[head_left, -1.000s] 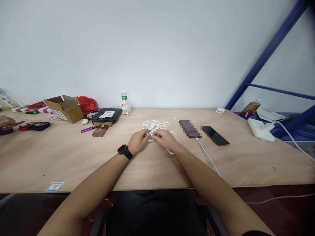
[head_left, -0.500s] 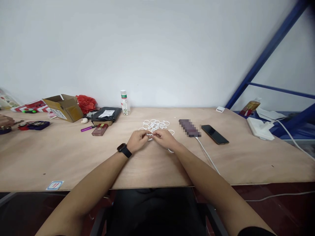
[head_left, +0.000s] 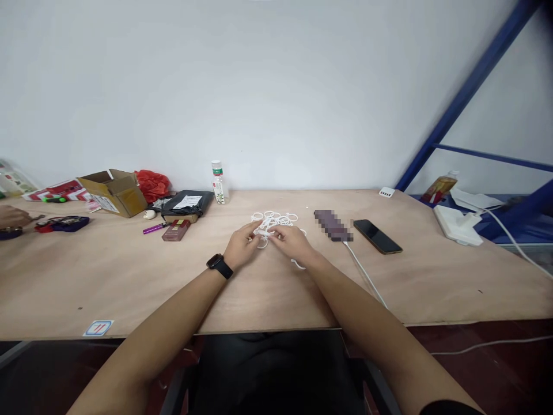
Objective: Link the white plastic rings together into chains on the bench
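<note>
A loose heap of small white rings [head_left: 276, 219] lies on the wooden table [head_left: 129, 276] just beyond my hands. My left hand [head_left: 242, 248], with a black watch [head_left: 219, 266] on its wrist, and my right hand [head_left: 292, 242] meet at the near edge of the heap. Both pinch a small cluster of white rings [head_left: 264, 234] between the fingertips, lifted slightly off the table. One more white ring [head_left: 298, 264] lies by my right wrist.
Right of the heap lie a purple device [head_left: 332, 225] with a white cable [head_left: 365, 275] and a black phone [head_left: 377, 236]. A small bottle [head_left: 219, 181], a black parcel [head_left: 186, 203], a cardboard box [head_left: 113, 191] and a purple pen [head_left: 152, 228] stand left. Another person's hand [head_left: 12, 217] shows far left.
My fingers have shifted on the rings and raised the pinched cluster a little off the table. The arms stay where they were.
</note>
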Action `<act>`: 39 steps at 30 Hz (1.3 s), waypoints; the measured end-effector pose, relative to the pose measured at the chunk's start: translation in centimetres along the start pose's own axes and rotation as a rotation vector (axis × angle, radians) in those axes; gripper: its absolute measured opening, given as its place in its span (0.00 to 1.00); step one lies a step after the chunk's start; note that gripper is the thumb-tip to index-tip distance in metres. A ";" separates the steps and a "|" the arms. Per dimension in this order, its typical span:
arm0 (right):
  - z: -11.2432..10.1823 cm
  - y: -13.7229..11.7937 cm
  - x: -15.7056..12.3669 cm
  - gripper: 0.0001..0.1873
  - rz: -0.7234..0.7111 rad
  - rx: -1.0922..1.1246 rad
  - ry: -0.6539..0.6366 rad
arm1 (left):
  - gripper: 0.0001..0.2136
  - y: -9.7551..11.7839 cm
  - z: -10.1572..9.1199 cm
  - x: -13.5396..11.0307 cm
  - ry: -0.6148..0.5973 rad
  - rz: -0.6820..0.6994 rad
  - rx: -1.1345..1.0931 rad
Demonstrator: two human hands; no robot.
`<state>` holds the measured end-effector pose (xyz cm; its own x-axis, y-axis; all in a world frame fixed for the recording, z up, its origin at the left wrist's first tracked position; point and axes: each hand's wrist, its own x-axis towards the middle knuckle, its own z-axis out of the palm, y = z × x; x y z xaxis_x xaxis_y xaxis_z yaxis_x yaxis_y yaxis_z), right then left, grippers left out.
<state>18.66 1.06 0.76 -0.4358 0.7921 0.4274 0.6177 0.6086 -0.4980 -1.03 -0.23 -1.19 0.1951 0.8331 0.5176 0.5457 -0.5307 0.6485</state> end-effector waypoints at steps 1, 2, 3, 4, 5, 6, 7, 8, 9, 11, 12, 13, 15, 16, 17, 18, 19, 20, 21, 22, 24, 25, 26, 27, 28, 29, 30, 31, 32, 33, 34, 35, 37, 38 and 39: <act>-0.4 0.4 0.1 0.14 0.039 -0.030 0.022 | 0.22 -0.3 0.1 0.0 -0.003 -0.010 0.030; -0.8 0.7 0.2 0.17 0.070 -0.059 0.032 | 0.24 -0.6 0.2 0.0 -0.008 -0.019 0.059; -1.4 1.2 0.2 0.18 0.091 -0.084 0.027 | 0.26 -0.8 0.3 0.0 -0.012 -0.026 0.085; -2.0 1.6 0.2 0.16 0.103 -0.098 0.004 | 0.26 -1.0 0.3 0.0 -0.017 -0.029 0.105; -2.6 2.0 0.2 0.14 0.106 -0.095 -0.043 | 0.25 -1.1 0.3 0.0 -0.024 -0.030 0.119; -3.2 2.5 0.2 0.12 0.107 -0.083 -0.106 | 0.24 -1.1 0.3 0.0 -0.031 -0.030 0.127; -3.8 2.8 0.1 0.11 0.121 -0.058 -0.182 | 0.22 -1.0 0.2 -0.1 -0.037 -0.030 0.129; -4.4 3.2 -0.1 0.12 0.140 -0.021 -0.270 | 0.20 -0.9 0.2 -0.1 -0.041 -0.029 0.128; -4.9 3.4 -0.2 0.13 0.176 0.019 -0.362 | 0.19 -0.7 0.2 -0.1 -0.044 -0.025 0.124; -5.5 3.8 -0.5 0.14 0.242 0.075 -0.524 | 0.16 -0.4 0.2 -0.1 -0.060 -0.001 0.117; -5.5 3.9 -0.6 0.14 0.261 0.086 -0.576 | 0.15 -0.3 0.2 -0.1 -0.073 0.017 0.113; -5.5 4.0 -0.6 0.12 0.267 0.087 -0.611 | 0.15 -0.1 0.2 -0.1 -0.089 0.036 0.112; -5.1 4.1 -0.7 0.08 0.248 0.078 -0.641 | 0.13 0.1 0.1 -0.1 -0.131 0.068 0.121; -4.8 4.1 -0.7 0.06 0.235 0.073 -0.643 | 0.13 0.2 0.1 -0.2 -0.152 0.074 0.128; -4.4 4.0 -0.6 0.05 0.223 0.067 -0.633 | 0.12 0.3 0.1 -0.2 -0.172 0.072 0.133; -4.0 3.8 -0.6 0.04 0.209 0.060 -0.605 | 0.12 0.5 0.0 -0.2 -0.193 0.067 0.135; -3.6 3.5 -0.5 0.05 0.188 0.052 -0.556 | 0.12 0.7 -0.1 -0.2 -0.217 0.062 0.132; -3.3 3.1 -0.4 0.05 0.159 0.046 -0.483 | 0.12 1.0 -0.1 -0.2 -0.240 0.061 0.124; -2.9 2.7 -0.3 0.05 0.121 0.045 -0.397 | 0.12 1.2 -0.2 -0.2 -0.261 0.063 0.112; -2.5 2.2 -0.2 0.05 0.079 0.050 -0.316 | 0.13 1.4 -0.3 -0.2 -0.279 0.065 0.097; -1.7 1.2 -0.1 0.06 0.036 0.062 -0.189 | 0.13 1.6 -0.3 -0.2 -0.295 0.066 0.077; -1.4 0.7 -0.1 0.06 0.021 0.064 -0.153 | 0.13 1.5 -0.3 -0.2 -0.290 0.058 0.073; -1.1 0.3 -0.1 0.05 0.002 0.070 -0.130 | 0.13 1.4 -0.3 -0.1 -0.280 0.046 0.071; -0.8 0.0 -0.1 0.05 -0.018 0.078 -0.119 | 0.13 1.3 -0.3 -0.1 -0.268 0.033 0.072; -0.5 -0.2 -0.1 0.05 -0.039 0.088 -0.113 | 0.13 1.1 -0.3 -0.1 -0.256 0.020 0.072; -0.4 -0.3 -0.1 0.06 -0.058 0.100 -0.110 | 0.13 0.9 -0.3 -0.1 -0.248 0.010 0.072; -0.2 -0.4 -0.2 0.06 -0.072 0.111 -0.110 | 0.12 0.8 -0.3 -0.1 -0.242 0.004 0.071; -0.1 -0.4 -0.2 0.06 -0.082 0.121 -0.109 | 0.12 0.7 -0.3 -0.1 -0.239 0.002 0.072; -0.1 -0.3 -0.2 0.06 -0.088 0.128 -0.109 | 0.11 0.6 -0.3 -0.1 -0.237 0.003 0.073; 0.0 -0.3 -0.2 0.07 -0.091 0.132 -0.107 | 0.10 0.6 -0.2 -0.1 -0.231 0.005 0.073; 0.0 -0.3 -0.3 0.07 -0.093 0.134 -0.108 | 0.10 0.6 -0.3 -0.1 -0.223 0.006 0.072; 0.1 -0.2 -0.3 0.06 -0.093 0.135 -0.108 | 0.09 0.7 -0.3 -0.1 -0.215 0.007 0.069; 0.2 -0.2 -0.3 0.06 -0.094 0.142 -0.111 | 0.07 0.8 -0.3 -0.2 -0.201 0.011 0.064; 0.2 -0.3 -0.4 0.05 -0.094 0.149 -0.114 | 0.06 0.9 -0.3 -0.2 -0.197 0.013 0.064; 0.3 -0.3 -0.4 0.05 -0.094 0.157 -0.118 | 0.06 1.0 -0.3 -0.2 -0.194 0.017 0.067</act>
<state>18.44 0.55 0.51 -0.5661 0.7260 0.3906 0.4651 0.6724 -0.5758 -0.80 -0.97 -0.52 0.3544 0.8418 0.4072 0.5928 -0.5391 0.5983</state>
